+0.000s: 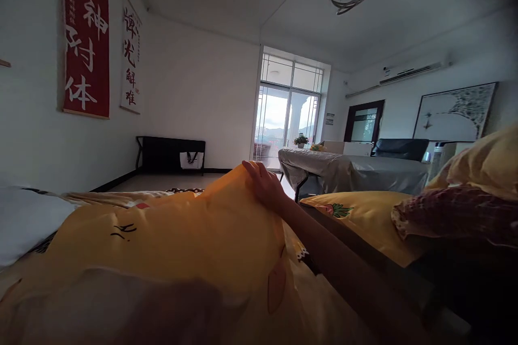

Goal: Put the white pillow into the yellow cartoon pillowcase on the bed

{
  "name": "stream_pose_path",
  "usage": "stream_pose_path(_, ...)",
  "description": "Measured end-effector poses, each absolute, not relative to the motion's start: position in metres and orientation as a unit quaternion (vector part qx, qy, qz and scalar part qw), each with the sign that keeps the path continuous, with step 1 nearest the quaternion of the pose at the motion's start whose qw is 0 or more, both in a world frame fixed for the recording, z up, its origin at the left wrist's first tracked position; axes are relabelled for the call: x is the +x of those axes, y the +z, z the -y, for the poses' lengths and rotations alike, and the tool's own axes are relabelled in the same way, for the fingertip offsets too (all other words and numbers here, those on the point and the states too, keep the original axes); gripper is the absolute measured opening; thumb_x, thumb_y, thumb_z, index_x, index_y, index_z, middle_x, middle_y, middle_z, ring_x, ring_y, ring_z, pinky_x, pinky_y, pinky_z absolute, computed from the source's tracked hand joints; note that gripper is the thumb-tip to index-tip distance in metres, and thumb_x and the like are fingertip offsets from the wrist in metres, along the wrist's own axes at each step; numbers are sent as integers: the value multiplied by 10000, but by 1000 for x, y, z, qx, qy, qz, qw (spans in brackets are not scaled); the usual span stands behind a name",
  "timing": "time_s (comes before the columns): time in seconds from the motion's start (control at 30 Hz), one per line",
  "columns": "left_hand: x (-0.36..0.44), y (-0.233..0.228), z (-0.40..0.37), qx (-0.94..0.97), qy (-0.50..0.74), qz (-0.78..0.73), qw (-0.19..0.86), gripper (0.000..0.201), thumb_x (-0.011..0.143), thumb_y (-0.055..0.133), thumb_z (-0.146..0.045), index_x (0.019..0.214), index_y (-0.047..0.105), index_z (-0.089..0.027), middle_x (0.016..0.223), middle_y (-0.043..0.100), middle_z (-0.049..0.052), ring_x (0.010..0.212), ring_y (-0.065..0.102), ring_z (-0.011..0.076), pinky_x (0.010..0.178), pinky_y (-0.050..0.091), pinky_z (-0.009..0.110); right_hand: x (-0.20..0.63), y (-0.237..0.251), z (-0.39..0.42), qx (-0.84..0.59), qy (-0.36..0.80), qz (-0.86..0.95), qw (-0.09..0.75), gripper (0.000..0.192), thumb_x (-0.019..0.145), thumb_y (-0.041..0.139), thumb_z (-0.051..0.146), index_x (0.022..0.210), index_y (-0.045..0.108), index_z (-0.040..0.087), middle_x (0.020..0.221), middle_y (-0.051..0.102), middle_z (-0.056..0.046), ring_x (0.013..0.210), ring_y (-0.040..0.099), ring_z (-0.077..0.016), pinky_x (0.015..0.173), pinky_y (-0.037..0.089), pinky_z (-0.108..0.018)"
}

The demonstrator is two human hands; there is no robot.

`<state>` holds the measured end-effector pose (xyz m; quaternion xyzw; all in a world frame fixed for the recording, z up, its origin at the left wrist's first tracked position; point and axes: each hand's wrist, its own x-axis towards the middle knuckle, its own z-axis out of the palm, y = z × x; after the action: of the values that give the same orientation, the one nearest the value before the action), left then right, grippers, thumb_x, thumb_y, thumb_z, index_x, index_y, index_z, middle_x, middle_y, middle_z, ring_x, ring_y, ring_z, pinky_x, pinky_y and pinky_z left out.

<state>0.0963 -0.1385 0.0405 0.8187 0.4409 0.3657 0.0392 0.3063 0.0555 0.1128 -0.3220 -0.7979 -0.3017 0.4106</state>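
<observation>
A yellow pillowcase (174, 242) with a printed closed eye fills the lower middle of the head view. Its upper right corner rises to a peak, and there my right hand (265, 183) grips the fabric, thumb and fingers closed over the edge. My right forearm reaches in from the lower right. A dark, blurred patch shows low on the cloth; what makes it I cannot make out. My left hand does not show. At the left edge a white padded cloth (32, 221) lies against the pillowcase.
Another yellow pillow (364, 218) with a pineapple print lies to the right, beside bundled maroon cloth (457, 213). Beyond stands a table (343, 164) under a grey cover. A black bench (165, 153) with a white bag (191, 160) stands by the far wall.
</observation>
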Motion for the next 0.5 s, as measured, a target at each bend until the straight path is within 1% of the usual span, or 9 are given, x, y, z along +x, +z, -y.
stream_pose_path(0.1,86,82,96,766,442,-467,-32,340,902,394,-414,1111,582,-222,1190,573,95,1174,479,273,1007,386,455,307,115,-46,-277,-355,792,412,476,887,246,110,1301,474,168,1090,573,-129,832,588,-182,679,491,-294)
stream_pose_path(0.13,86,97,78,741,474,-472,-62,379,888,390,-412,1146,557,-190,1215,555,115,1212,443,290,1039,338,475,306,118,-44,-261,-362,788,425,475,894,234,105,1301,471,170,1107,569,-126,864,590,-178,703,495,-291)
stream_pose_path(0.17,86,110,60,731,489,-469,-85,451,855,439,-432,1227,501,-184,1259,538,112,1217,443,286,1036,339,457,306,121,-41,-244,-365,786,436,469,900,232,106,1298,470,175,1125,565,-121,891,590,-174,719,497,-288)
stream_pose_path(0.2,88,121,44,741,480,-467,-45,511,828,472,-468,1258,467,-193,1248,552,102,1156,494,270,980,391,420,307,124,-39,-230,-363,785,445,461,903,240,112,1297,468,182,1143,560,-117,913,589,-172,730,499,-287)
stream_pose_path(0.23,91,130,31,759,456,-465,17,520,808,486,-498,1235,477,-202,1196,585,89,1064,551,248,894,442,373,308,128,-37,-220,-358,786,453,454,904,252,119,1299,465,188,1155,558,-113,927,589,-172,735,500,-287)
stream_pose_path(0.3,99,141,14,783,383,-469,144,449,768,514,-556,1036,564,-199,957,648,49,797,600,192,657,458,279,311,135,-33,-217,-333,791,464,453,898,276,132,1308,457,198,1168,559,-109,936,588,-174,744,501,-293)
stream_pose_path(0.37,107,146,5,785,347,-472,202,392,732,545,-580,761,546,-189,700,579,2,589,523,140,503,366,242,315,142,-31,-229,-287,789,493,445,897,288,156,1302,464,206,1152,574,-103,928,589,-176,759,500,-306)
stream_pose_path(0.43,114,147,-1,787,366,-452,204,410,707,575,-579,637,462,-192,595,477,-25,512,437,111,460,294,239,320,147,-28,-262,-207,771,543,419,900,325,213,1293,470,219,1079,610,-87,876,599,-175,757,502,-317)
stream_pose_path(0.5,118,149,-7,799,390,-409,206,417,720,563,-578,619,442,-192,587,450,-26,508,417,106,464,282,242,326,149,-24,-316,-76,726,606,448,874,437,318,1313,436,229,975,641,-63,773,608,-170,692,508,-309)
